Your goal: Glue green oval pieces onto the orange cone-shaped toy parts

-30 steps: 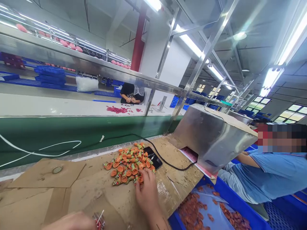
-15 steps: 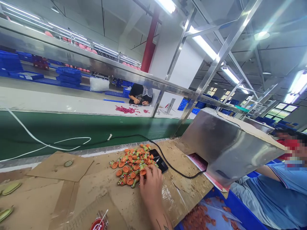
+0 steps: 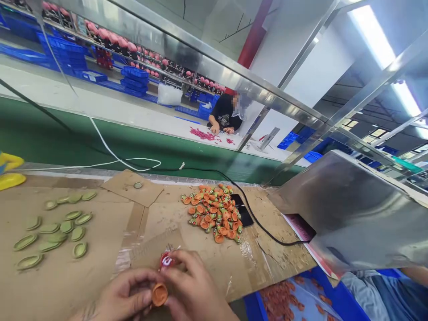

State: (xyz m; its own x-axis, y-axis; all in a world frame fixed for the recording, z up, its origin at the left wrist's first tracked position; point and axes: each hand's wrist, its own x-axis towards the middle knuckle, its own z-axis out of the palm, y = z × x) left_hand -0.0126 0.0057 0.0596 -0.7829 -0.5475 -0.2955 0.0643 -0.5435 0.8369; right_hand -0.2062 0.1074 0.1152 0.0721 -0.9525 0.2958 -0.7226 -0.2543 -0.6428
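Observation:
My left hand (image 3: 129,294) pinches a small orange cup-shaped piece (image 3: 159,294), its hollow side facing me; the rest of it is hidden by fingers. Close beside it, my right hand (image 3: 197,285) has its fingers bent together at a small red pot (image 3: 166,259) with a white mark or content. Whatever the right fingertips grip, if anything, cannot be made out. Beyond both hands lies a heap of small orange-and-green moulded pieces (image 3: 214,211) with hollow orange ends, on the cardboard-covered table (image 3: 110,236).
Flat green oval pieces (image 3: 50,227) are spread at the left. A dark phone-like slab (image 3: 244,214) lies beside the heap, near a black cable (image 3: 257,223). A metal housing (image 3: 361,214) stands right. Below it, a blue bin (image 3: 252,307) holds orange pieces. A co-worker (image 3: 225,113) sits across.
My right hand has left the heap and come back towards me, beside the red pot. My left hand has come into view with an orange piece. The view has turned left and down.

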